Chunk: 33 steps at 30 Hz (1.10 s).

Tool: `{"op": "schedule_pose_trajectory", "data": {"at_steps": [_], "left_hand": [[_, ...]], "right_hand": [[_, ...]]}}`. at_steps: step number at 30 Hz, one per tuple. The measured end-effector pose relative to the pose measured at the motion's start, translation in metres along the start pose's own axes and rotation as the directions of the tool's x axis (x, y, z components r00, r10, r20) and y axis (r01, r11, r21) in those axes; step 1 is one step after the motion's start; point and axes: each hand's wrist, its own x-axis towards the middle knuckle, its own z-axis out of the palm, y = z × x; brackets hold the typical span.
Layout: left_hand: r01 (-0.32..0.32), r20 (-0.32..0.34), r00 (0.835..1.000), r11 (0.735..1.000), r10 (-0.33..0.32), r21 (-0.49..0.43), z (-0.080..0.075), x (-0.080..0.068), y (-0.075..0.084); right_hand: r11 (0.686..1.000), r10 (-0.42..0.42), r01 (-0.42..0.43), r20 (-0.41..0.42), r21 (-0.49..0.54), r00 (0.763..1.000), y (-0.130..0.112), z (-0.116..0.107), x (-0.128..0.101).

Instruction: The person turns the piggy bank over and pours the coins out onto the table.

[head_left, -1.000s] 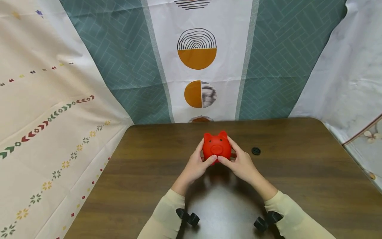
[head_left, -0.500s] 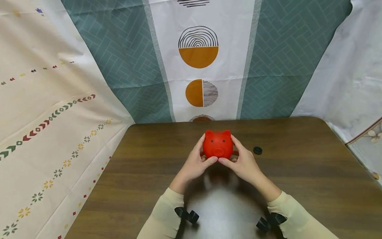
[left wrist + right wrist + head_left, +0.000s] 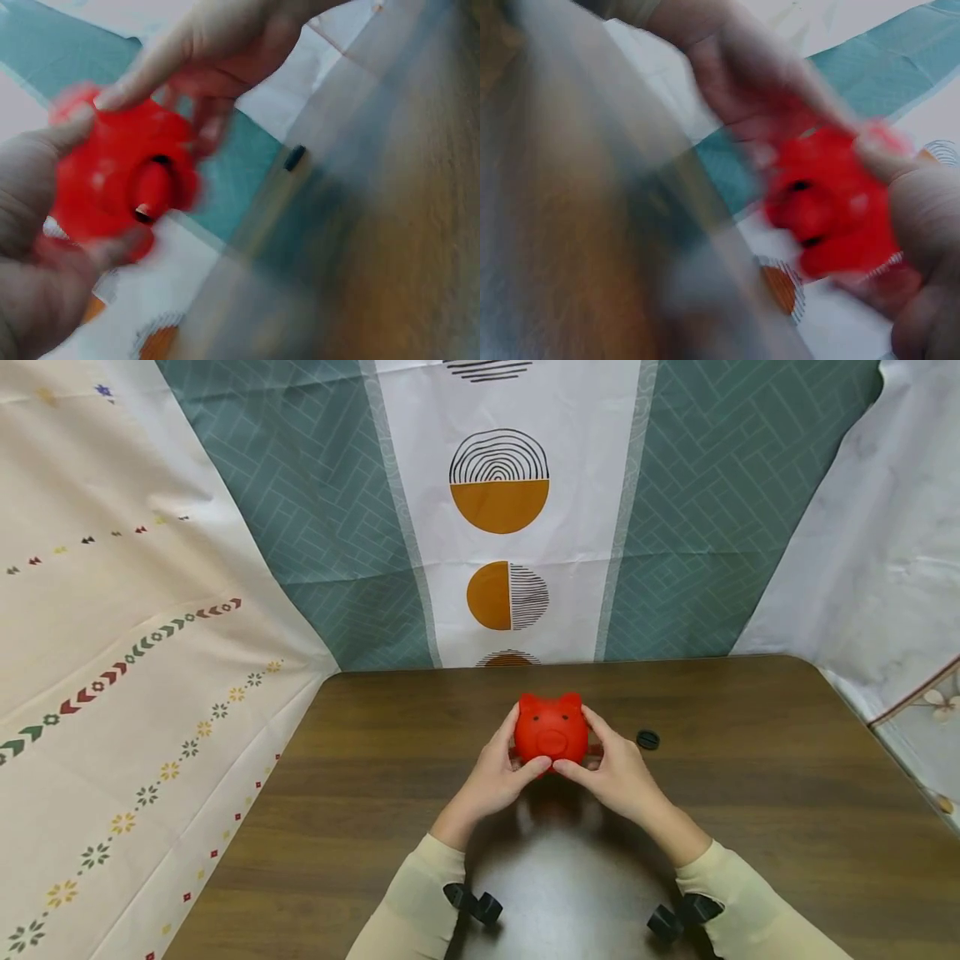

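Observation:
A red piggy bank [image 3: 551, 732] is held up over the middle of the brown table [image 3: 750, 810], its snout toward the camera. My left hand [image 3: 501, 770] grips its left side and my right hand [image 3: 611, 768] grips its right side, thumbs meeting under the snout. Both wrist views are blurred: the left wrist view shows the piggy bank [image 3: 120, 176] between the left hand [image 3: 45, 247] and the right hand [image 3: 217, 52], the right wrist view shows the piggy bank [image 3: 832, 202] from the other side.
A small black round cap [image 3: 647, 740] lies on the table just right of my right hand, also in the left wrist view as the cap [image 3: 294, 157]. Patterned cloths hang behind and on both sides of the table.
The piggy bank and both hands have dropped slightly, with the bank tilting a little in the hands. The black cap has not moved.

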Motion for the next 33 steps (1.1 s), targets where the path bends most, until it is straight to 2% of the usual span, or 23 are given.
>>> {"op": "schedule_pose_trajectory", "data": {"at_steps": [2, 4, 8, 9, 13, 17, 21, 23, 24, 29, 33], "left_hand": [[-0.033, -0.016, 0.999, 0.998, 0.032, -0.047, -0.003, -0.001, 0.015], [-0.024, -0.029, 0.999, 0.997, 0.022, -0.069, -0.003, 0.000, 0.017], [0.089, -0.037, 0.995, 0.994, -0.092, -0.062, 0.000, 0.002, -0.005], [0.118, -0.037, 0.992, 0.992, -0.120, -0.053, 0.001, 0.002, -0.012], [0.148, -0.028, 0.989, 0.989, -0.148, -0.032, 0.001, 0.001, -0.014], [0.132, -0.020, 0.991, 0.991, -0.132, -0.017, 0.000, 0.001, -0.013], [0.030, -0.048, 0.998, 0.997, -0.033, -0.075, 0.000, 0.002, -0.006], [0.016, -0.065, 0.998, 0.996, -0.022, -0.092, 0.000, 0.002, -0.004], [0.027, -0.067, 0.997, 0.996, -0.032, -0.084, 0.000, 0.002, -0.004], [0.166, -0.037, 0.985, 0.986, -0.167, -0.020, 0.001, 0.002, -0.011], [0.165, -0.034, 0.986, 0.986, -0.165, -0.020, 0.001, 0.003, -0.013]], "right_hand": [[0.997, -0.069, 0.070, -0.061, 0.018, 0.996, -0.008, -0.002, 0.001], [0.996, -0.079, 0.082, -0.079, 0.044, 0.994, -0.007, -0.002, 0.002], [0.998, 0.023, -0.023, -0.006, 0.063, 1.000, -0.002, 0.002, 0.002], [0.997, 0.041, -0.041, 0.006, 0.058, 0.999, 0.006, 0.004, 0.002], [0.997, 0.066, -0.067, 0.023, 0.041, 0.998, 0.006, 0.005, 0.002], [0.998, 0.056, -0.057, 0.036, 0.022, 0.998, 0.003, 0.004, 0.001], [0.997, -0.080, 0.080, -0.055, -0.001, 0.995, 0.000, 0.001, 0.000], [0.995, -0.102, 0.103, -0.085, 0.009, 0.991, -0.001, 0.000, 0.001], [0.995, -0.091, 0.093, -0.078, 0.019, 0.993, -0.001, 0.000, 0.001], [0.997, 0.060, -0.061, 0.027, 0.048, 0.998, 0.006, 0.004, 0.001], [0.995, 0.086, -0.087, 0.023, 0.052, 0.996, 0.007, 0.005, 0.001]]}}
